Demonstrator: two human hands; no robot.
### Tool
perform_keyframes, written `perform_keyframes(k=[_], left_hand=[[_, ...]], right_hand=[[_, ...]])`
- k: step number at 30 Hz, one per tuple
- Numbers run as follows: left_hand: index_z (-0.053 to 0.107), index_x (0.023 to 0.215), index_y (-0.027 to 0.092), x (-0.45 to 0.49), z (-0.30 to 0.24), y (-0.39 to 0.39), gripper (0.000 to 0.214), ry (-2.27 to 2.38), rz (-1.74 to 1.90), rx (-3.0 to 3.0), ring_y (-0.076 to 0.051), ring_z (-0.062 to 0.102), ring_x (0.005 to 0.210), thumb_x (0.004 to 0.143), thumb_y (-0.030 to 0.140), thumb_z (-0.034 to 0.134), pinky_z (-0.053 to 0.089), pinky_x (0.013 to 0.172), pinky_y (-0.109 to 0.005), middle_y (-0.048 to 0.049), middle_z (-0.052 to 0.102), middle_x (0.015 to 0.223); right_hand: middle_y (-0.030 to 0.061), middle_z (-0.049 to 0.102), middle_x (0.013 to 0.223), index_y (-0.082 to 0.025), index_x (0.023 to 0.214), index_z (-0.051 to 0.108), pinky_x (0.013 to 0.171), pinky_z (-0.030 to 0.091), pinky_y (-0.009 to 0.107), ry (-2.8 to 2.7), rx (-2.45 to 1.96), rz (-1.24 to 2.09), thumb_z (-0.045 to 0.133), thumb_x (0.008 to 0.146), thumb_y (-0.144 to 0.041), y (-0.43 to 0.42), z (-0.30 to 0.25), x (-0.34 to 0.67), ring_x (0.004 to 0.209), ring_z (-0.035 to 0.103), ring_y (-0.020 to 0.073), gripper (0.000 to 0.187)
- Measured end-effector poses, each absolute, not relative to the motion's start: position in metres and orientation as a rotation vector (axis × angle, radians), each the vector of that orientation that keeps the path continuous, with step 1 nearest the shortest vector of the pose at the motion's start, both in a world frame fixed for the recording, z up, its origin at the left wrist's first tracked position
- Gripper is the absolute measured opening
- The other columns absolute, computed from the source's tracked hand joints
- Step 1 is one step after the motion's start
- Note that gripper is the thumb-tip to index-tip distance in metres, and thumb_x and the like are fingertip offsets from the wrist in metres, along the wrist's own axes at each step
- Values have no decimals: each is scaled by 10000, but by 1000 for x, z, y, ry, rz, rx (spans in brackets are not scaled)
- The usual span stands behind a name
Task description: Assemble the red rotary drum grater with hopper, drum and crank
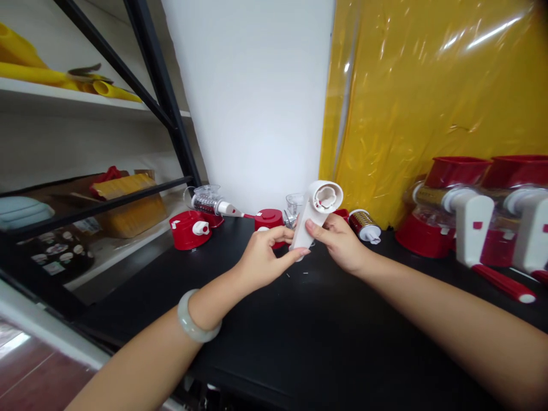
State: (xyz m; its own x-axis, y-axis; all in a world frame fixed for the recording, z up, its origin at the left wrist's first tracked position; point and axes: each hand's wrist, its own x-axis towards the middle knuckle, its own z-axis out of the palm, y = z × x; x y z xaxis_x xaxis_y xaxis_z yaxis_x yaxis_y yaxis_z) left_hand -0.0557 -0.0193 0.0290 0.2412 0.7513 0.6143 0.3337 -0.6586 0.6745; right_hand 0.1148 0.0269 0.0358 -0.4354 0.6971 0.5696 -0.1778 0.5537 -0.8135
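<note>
Clock bearings taken from the white crank (314, 220). Undersides of the crank and most right-hand fingertips hidden behind it. Middle red base (269, 217), 9 o'clock, partly covered by the left hand (266, 257); a clear cup (295, 201) just beyond it is half masked by the crank. Far grater (528, 222), 3 o'clock, cut by the frame edge. Light specks (305, 273) at 6 o'clock, too small to identify.

Black bench (342, 342) carries everything. At 9 o'clock, well apart: left red base (190, 231) and a second crank (231, 210) attached to a clear-bodied drum. At 3 o'clock: metal grating drum (363, 224) lying near the right hand (345, 245), then the near grater (440, 214), upright. White panel (257, 103) stands at 11 o'clock; glossy yellow sheet (411, 103) at 2. Shelf (38, 87) in a black frame at 10, yellow rolls on it.

Crank held above the bench, tilted, round socket uppermost. Right fingers closed on it, thumb flat against the front face. Left thumb and forefinger grip its lower end; remaining left fingers curled, contact unclear. Pale bangle (199, 317) on the left wrist, 8 o'clock.
</note>
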Motion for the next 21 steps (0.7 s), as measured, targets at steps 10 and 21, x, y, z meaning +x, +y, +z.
perform_keyframes(k=[10, 21], left_hand=[[693, 933, 169, -66, 32, -14, 181, 908, 1293, 2278, -206, 681, 824, 798, 283, 730, 526, 815, -313, -63, 726, 886], [608, 986, 142, -69, 30, -10, 229, 826, 1209, 2097, -199, 721, 746, 860, 326, 661, 565, 672, -291, -85, 734, 897]], right_hand=[[66, 700, 982, -191, 928, 632, 924, 505, 401, -1799, -439, 952, 700, 774, -544, 16, 45, 118, 973, 655, 226, 391], [117, 551, 1316, -204, 1282, 464, 923, 512, 426, -2302, -672, 569, 744, 758, -483, 21, 86, 155, 1134, 578, 259, 656]])
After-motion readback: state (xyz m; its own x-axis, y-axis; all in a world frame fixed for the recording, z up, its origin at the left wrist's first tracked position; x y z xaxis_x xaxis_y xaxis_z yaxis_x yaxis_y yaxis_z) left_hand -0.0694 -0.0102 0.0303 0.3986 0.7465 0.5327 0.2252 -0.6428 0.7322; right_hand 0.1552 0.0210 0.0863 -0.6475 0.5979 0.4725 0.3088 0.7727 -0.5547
